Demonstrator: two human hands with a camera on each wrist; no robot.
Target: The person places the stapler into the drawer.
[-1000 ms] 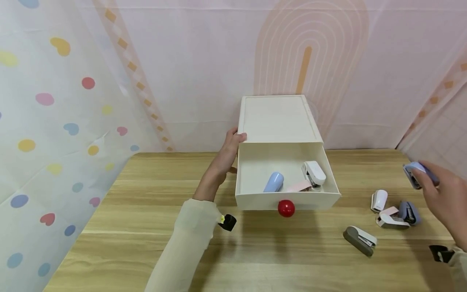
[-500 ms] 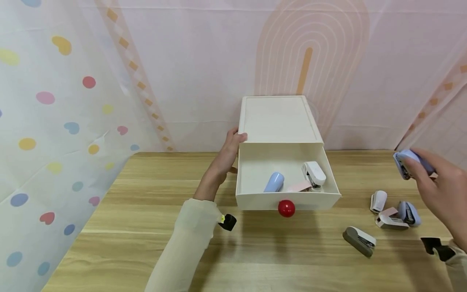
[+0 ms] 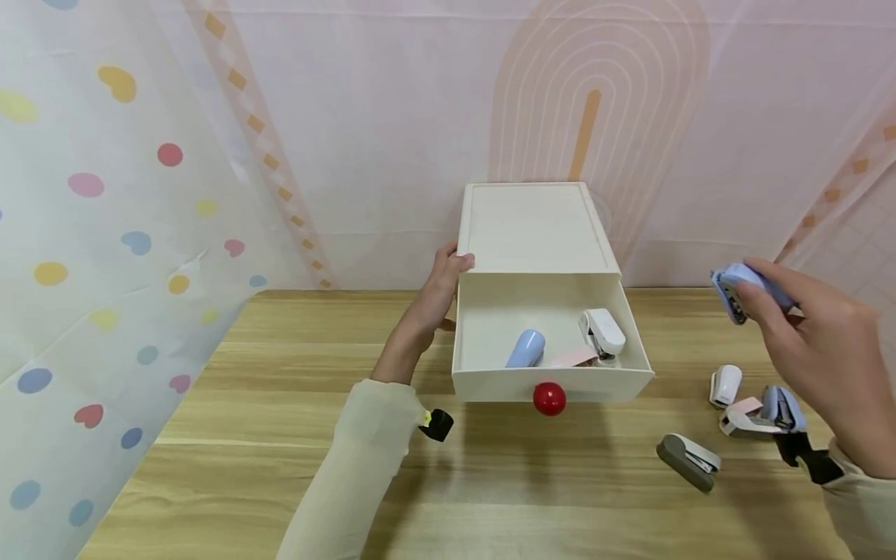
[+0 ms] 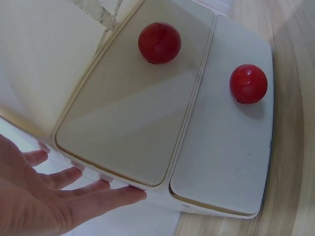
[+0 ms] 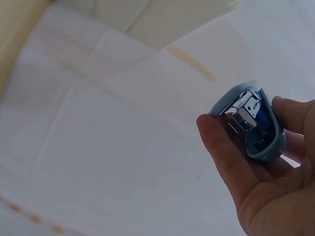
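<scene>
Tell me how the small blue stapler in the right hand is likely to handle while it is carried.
The blue stapler looks rigid: a hard shell around metal parts. It is probably light, since the right hand lifts it with thumb and fingertips alone. Its smooth rounded shell may be somewhat slippery in that pinch, and set on the wooden table it seems unlikely to roll far.

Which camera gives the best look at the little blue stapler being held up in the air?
The right wrist view: the blue stapler fills the frame close up, metal mouth showing, pinched by the right hand. The head view shows it small, above the table. The left wrist view misses it.
</scene>
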